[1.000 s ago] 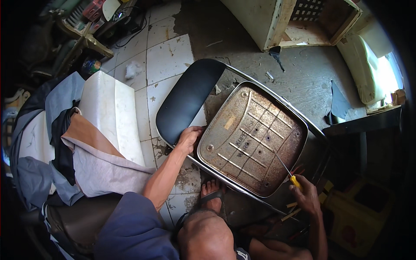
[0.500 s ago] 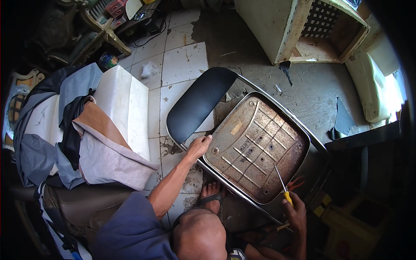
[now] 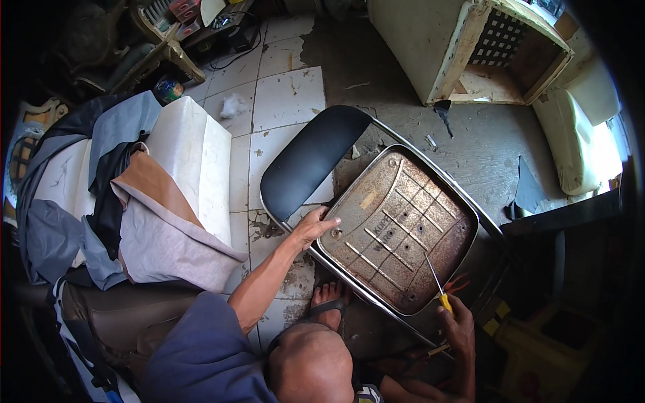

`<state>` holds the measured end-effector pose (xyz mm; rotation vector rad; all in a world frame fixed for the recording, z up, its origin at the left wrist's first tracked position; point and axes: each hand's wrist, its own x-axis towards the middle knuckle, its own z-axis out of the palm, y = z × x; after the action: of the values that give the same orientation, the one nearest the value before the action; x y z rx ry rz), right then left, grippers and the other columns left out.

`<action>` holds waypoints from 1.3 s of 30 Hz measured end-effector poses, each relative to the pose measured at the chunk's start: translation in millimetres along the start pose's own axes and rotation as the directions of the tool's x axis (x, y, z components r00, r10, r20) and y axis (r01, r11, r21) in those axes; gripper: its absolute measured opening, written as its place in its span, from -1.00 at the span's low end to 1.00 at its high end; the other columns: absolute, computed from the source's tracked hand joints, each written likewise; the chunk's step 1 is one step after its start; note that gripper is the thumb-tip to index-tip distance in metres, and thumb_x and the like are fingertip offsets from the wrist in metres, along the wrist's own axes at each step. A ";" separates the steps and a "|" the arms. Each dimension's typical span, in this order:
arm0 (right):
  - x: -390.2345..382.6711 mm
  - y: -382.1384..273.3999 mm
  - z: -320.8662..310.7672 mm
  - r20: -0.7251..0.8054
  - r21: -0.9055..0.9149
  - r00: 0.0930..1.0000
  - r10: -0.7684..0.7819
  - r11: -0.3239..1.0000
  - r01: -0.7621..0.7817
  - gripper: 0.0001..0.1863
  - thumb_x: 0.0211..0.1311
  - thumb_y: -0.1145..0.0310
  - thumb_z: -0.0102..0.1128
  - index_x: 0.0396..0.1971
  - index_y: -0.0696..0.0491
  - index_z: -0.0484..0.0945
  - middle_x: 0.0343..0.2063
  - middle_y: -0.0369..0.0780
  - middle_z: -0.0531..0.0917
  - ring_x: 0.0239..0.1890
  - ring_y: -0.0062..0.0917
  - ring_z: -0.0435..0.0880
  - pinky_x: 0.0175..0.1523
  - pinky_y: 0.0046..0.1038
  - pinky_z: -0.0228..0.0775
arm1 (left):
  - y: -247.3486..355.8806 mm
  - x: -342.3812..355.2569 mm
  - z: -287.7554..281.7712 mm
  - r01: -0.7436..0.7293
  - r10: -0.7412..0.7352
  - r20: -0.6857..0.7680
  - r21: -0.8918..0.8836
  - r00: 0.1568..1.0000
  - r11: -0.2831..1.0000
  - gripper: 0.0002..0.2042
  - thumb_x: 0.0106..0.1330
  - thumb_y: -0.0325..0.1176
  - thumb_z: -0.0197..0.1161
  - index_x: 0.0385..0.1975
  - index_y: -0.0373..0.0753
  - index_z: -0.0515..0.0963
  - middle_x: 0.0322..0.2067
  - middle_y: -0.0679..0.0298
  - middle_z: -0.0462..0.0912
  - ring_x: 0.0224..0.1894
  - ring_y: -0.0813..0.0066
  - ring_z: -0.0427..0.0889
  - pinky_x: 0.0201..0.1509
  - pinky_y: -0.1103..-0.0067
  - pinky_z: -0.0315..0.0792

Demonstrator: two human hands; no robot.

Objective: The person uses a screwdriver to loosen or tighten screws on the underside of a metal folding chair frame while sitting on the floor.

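A metal-framed chair lies before me, its rusty seat pan (image 3: pixel 403 208) facing up and its black padded backrest (image 3: pixel 312 160) toward the far left. My left hand (image 3: pixel 314 228) grips the left edge of the seat pan, thumb laid over the rim and the other fingers partly hidden. Closed around the yellow handle of a screwdriver (image 3: pixel 437 279), my right hand (image 3: pixel 459 328) is just off the pan's near right corner. The screwdriver's shaft slants up over the pan, its tip near a seat rib; whether it touches the metal I cannot tell.
Orange-red tool handles (image 3: pixel 459 283) show beside the seat's right corner. To the left, cloth pieces (image 3: pixel 175 242) drape over white foam blocks (image 3: pixel 205 151). A wooden-framed furniture carcass (image 3: pixel 463 67) stands at the far right. My sandalled foot (image 3: pixel 329 309) is close to the chair's tube.
My left thumb has stretched out over the pan's rim, and the hand has shifted slightly. My right hand and the screwdriver look nearly the same.
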<state>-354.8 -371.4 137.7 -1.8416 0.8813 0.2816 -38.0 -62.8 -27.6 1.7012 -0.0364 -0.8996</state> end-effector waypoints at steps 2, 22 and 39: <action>0.4 -2.0 1.7 0.008 -0.005 1.000 -0.001 1.000 0.001 -0.50 0.22 0.23 0.25 0.09 0.22 0.53 -0.18 -0.06 0.69 -0.08 -0.43 0.66 0.08 -0.40 0.41 | -14.7 -8.3 1.1 -0.114 0.161 -0.146 0.289 0.976 0.950 -0.44 0.28 -0.20 0.38 0.16 -0.43 0.39 0.02 -0.02 0.57 0.08 0.25 0.56 0.21 0.38 0.43; -0.4 18.9 -9.6 -0.271 0.062 0.961 0.050 0.997 -0.034 -0.64 0.28 0.27 0.16 -0.01 0.15 0.47 -0.28 0.06 0.65 -0.14 -0.14 0.68 0.01 -0.27 0.44 | 43.2 -24.7 141.5 -0.608 0.753 0.212 0.737 0.623 0.295 -0.85 0.16 -0.38 0.30 -0.29 -0.19 0.65 -0.02 0.06 0.53 0.23 -0.01 0.33 0.31 0.09 0.15; 15.2 270.7 -147.0 -0.714 -0.258 0.632 0.301 0.727 -0.637 -0.51 0.16 0.05 0.28 -0.09 0.15 0.61 -0.21 0.06 0.70 -0.09 -0.03 0.68 0.00 -0.11 0.51 | 49.7 -43.3 122.9 -0.465 0.708 0.042 0.781 0.705 0.416 -0.79 0.28 -0.48 0.17 -0.11 -0.26 0.62 -0.08 0.10 0.56 0.08 0.16 0.50 0.23 0.31 0.36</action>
<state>-557.9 -561.2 4.2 -2.1719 1.9722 0.2312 -118.4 -160.6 31.1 2.3324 -0.8976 -0.0017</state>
